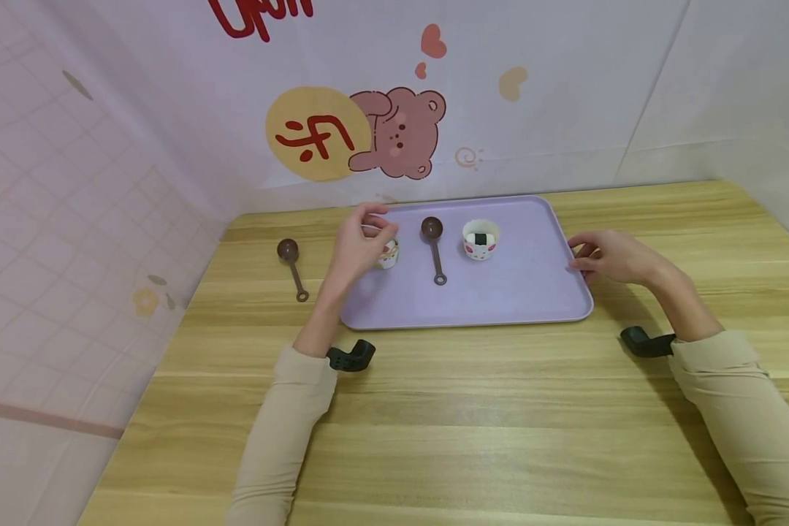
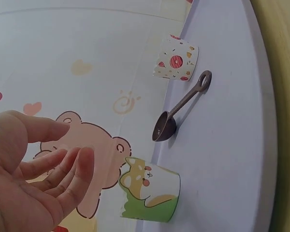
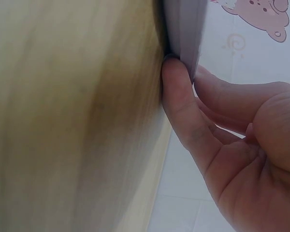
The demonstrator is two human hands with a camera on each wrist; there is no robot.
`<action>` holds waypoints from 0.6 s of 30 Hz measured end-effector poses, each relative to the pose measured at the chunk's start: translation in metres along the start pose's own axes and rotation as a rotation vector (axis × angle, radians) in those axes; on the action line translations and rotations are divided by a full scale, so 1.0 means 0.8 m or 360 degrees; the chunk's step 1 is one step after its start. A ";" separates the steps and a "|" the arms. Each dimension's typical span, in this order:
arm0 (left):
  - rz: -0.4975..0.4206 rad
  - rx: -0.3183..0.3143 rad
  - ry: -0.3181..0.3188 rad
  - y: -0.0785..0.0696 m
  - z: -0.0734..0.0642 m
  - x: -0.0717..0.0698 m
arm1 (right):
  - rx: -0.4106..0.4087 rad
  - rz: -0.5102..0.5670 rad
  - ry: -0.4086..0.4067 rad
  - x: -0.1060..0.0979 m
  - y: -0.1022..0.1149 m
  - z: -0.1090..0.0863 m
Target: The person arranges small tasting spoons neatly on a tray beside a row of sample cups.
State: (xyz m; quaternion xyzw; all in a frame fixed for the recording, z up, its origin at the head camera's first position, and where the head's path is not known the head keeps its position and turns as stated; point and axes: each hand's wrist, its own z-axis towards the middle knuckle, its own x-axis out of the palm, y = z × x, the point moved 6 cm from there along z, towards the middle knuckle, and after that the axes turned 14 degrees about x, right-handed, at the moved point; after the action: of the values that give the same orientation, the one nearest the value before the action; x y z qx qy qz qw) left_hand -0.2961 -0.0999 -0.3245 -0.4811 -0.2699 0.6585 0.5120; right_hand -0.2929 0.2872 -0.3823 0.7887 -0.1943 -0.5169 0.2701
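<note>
A lilac rectangular tray [image 1: 522, 281] lies on the wooden table. My right hand [image 1: 608, 256] pinches its right edge; in the right wrist view, fingertips [image 3: 176, 77] reach under the rim and the thumb lies against it. My left hand [image 1: 358, 248] hovers over the tray's left end, fingers loosely bent, holding nothing. Just beyond it stands a paper baking cup [image 2: 159, 195] with a dog on green, partly hidden by the hand in the head view. A brown measuring spoon [image 1: 436, 252] lies mid-tray. Right of it, another baking cup [image 1: 478, 248] with red prints contains a small white-and-black piece [image 1: 481, 239].
A second brown measuring spoon [image 1: 292, 267] lies on the table left of the tray. Behind the tray hangs a printed cloth [image 1: 552, 124] with a bear and hearts. Black wrist mounts [image 1: 355, 356] stick out beside both forearms.
</note>
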 end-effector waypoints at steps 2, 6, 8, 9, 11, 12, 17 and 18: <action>0.0005 -0.0015 -0.0003 0.002 -0.002 -0.003 | 0.0005 -0.0004 -0.0004 0.001 -0.001 0.000; 0.0013 -0.0026 -0.0018 0.004 -0.004 -0.009 | -0.0003 0.0000 -0.0003 0.001 0.000 0.000; 0.0017 -0.0019 -0.0027 0.005 -0.004 -0.012 | -0.0006 0.0006 -0.0002 0.001 0.000 0.000; 0.0024 -0.0017 -0.0030 0.006 -0.005 -0.014 | -0.0008 0.0007 0.0001 0.001 0.000 0.000; 0.0038 -0.0014 -0.0032 0.008 -0.006 -0.017 | -0.0008 0.0008 0.0001 0.001 0.000 0.000; 0.0046 -0.0011 -0.0031 0.009 -0.006 -0.018 | -0.0007 0.0004 -0.0002 0.001 0.000 0.000; 0.0043 -0.0024 -0.0037 0.014 -0.009 -0.028 | -0.0010 -0.0019 -0.0009 0.000 -0.001 0.000; 0.0046 -0.0027 -0.0038 0.015 -0.010 -0.030 | -0.0010 -0.0027 -0.0011 0.000 -0.001 0.001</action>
State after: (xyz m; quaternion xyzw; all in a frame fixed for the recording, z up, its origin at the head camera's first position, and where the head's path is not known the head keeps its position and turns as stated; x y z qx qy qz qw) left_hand -0.2932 -0.1271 -0.3292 -0.4814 -0.2745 0.6692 0.4950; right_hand -0.2934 0.2876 -0.3827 0.7878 -0.1868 -0.5225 0.2673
